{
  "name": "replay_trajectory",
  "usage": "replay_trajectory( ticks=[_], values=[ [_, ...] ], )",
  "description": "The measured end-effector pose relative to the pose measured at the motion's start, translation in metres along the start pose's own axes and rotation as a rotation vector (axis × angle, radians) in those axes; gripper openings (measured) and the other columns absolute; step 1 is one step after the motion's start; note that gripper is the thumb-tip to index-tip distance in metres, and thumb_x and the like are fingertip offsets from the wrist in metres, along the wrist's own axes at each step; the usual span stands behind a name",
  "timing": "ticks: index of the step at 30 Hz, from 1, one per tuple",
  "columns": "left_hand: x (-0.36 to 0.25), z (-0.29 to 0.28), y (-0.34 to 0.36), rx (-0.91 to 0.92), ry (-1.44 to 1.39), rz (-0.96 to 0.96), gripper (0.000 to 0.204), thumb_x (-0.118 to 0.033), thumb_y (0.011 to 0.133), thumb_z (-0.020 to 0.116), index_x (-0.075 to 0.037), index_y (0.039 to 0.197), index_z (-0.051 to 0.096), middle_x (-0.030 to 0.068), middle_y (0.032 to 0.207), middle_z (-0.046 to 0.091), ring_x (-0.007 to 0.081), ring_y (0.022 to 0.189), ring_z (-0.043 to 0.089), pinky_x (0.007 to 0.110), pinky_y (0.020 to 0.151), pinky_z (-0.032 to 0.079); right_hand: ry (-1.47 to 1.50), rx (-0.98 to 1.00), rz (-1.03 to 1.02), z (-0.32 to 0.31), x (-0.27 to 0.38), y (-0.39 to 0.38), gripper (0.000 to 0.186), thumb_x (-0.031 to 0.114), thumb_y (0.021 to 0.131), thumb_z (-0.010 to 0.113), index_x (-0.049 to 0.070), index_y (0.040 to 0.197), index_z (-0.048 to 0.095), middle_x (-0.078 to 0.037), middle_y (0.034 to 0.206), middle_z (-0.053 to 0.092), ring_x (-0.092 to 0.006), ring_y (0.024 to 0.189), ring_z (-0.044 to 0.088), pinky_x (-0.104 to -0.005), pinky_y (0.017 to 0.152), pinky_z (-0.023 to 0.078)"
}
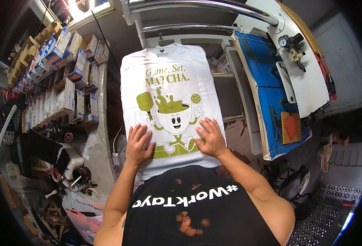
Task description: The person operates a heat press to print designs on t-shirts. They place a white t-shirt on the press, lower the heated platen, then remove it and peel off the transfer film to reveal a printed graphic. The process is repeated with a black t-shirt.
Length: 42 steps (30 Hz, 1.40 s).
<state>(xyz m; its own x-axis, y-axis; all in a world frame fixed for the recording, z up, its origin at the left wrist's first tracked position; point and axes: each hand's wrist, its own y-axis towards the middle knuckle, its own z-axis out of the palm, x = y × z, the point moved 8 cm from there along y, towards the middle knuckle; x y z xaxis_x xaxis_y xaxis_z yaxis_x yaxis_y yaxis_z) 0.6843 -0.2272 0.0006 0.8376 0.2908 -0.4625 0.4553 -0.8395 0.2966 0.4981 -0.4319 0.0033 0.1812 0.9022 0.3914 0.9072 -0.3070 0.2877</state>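
Note:
A white T-shirt point(134, 88) lies spread face up in front of me, its collar at the far end. Its green and white print shows a smiling cup point(175, 123) with a paddle and a ball, with green lettering above. My left hand point(139, 144) rests flat on the shirt's left side by the print's lower edge, fingers apart. On the other side, my right hand point(210, 137) lies with spread fingers beside the cup figure's foot. Neither hand grips anything. The surface under the shirt is mostly hidden.
Stacked cardboard boxes point(62, 96) fill shelving at the left. A blue panel point(250, 61) and a white machine part with a pressure gauge point(283, 41) stand close on the right. A metal bar point(205, 5) crosses the far end. Tape rolls point(91, 192) lie lower left.

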Motion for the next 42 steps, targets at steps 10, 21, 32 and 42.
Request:
replay_trajectory(
  ticks=[10,21,32,42],
  values=[
    [-0.003,-0.002,-0.001,-0.004,0.000,0.004,0.043,-0.022,0.076,0.077,-0.007,0.115,0.068,0.0159,0.133,0.058,0.0354,0.132,0.046,0.054,0.115,0.029,0.010,-0.002,0.022,-0.001,-0.002,0.001,0.036,0.030,0.081,0.071,0.007,0.109,0.066,-0.016,0.133,0.055,-0.0379,0.130,0.046,-0.0535,0.113,0.031],
    [-0.003,-0.017,0.024,0.030,0.011,-0.123,0.040,-0.021,0.070,0.079,-0.008,0.107,0.068,0.0137,0.120,0.055,0.0334,0.122,0.047,0.055,0.108,0.029,-0.722,-0.980,0.264,-0.277,-0.089,-0.083,0.015,0.014,0.088,0.068,0.001,0.094,0.065,-0.017,0.100,0.068,-0.0356,0.103,0.061,-0.0466,0.092,0.047],
    [-0.302,-0.214,-0.005,-0.281,-1.876,0.662,0.011,-0.003,0.079,0.066,-0.009,0.086,0.073,0.0110,0.081,0.057,0.0236,0.058,0.050,0.028,0.051,0.039,-0.685,-0.283,0.933,-0.341,-0.249,-0.142,0.063,0.057,0.098,0.044,0.002,0.121,0.064,-0.027,0.130,0.055,-0.0448,0.120,0.052,-0.0497,0.101,0.042],
    [-0.328,-0.198,-0.081,-0.496,-1.918,-0.442,0.028,0.016,0.067,0.048,-0.009,0.056,0.041,-0.0005,0.060,0.045,0.0093,0.043,0.035,0.021,0.039,0.024,-0.658,-0.363,0.827,-0.302,-0.154,-0.116,0.070,0.061,0.097,0.043,-0.003,0.114,0.065,-0.026,0.125,0.057,-0.0437,0.115,0.056,-0.0504,0.097,0.044]
  ],
)
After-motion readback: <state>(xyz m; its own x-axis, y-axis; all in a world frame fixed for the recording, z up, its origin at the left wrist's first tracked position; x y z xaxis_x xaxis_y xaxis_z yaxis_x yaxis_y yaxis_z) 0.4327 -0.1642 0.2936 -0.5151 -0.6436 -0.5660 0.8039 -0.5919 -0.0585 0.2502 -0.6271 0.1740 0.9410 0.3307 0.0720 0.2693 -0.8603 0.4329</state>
